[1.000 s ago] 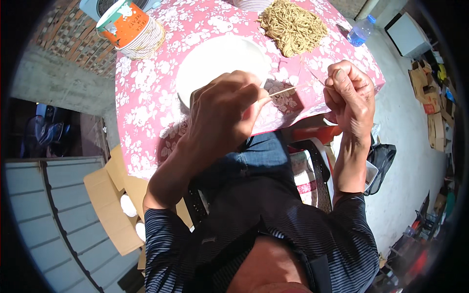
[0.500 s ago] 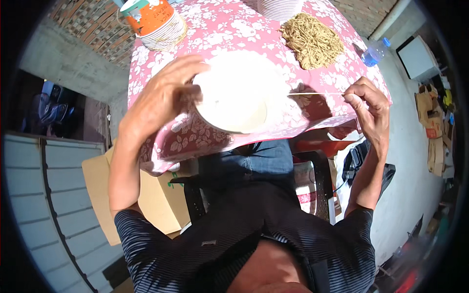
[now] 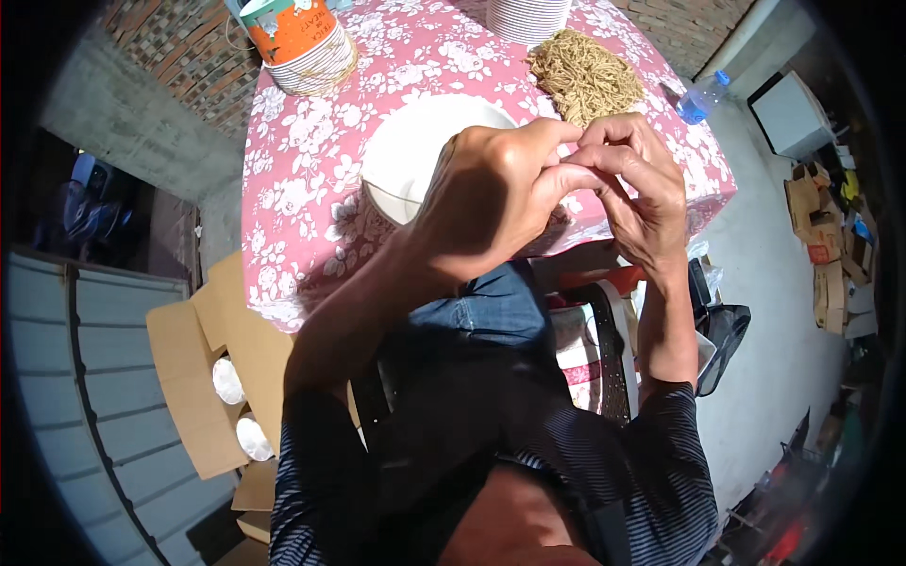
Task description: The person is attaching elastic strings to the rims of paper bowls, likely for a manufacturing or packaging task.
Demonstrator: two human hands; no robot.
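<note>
On the floral tablecloth in front of me stands a round white tub (image 3: 406,141), its right side covered by my left hand. A faint thin line crosses the tub's near wall. My left hand (image 3: 495,198) reaches across the tub's near right rim, its thumb and fingers pinched together. Its fingertips meet those of my right hand (image 3: 637,184), also closed in a pinch. The thin tan cord between them is mostly hidden by the fingers. Just beyond the hands lies a heap of tan cords (image 3: 585,75).
A stack of orange-printed buckets (image 3: 297,42) ringed with cord stands far left, and a white stack (image 3: 527,17) at the back. A blue-labelled plastic bottle (image 3: 703,99) is right of the table. A cardboard box (image 3: 198,387) sits lower left; cartons (image 3: 821,226) lie along the right.
My left hand has left the tub's left side and crossed over to my right hand. The right hand has moved slightly left. The cord stretched beside the tub no longer shows.
</note>
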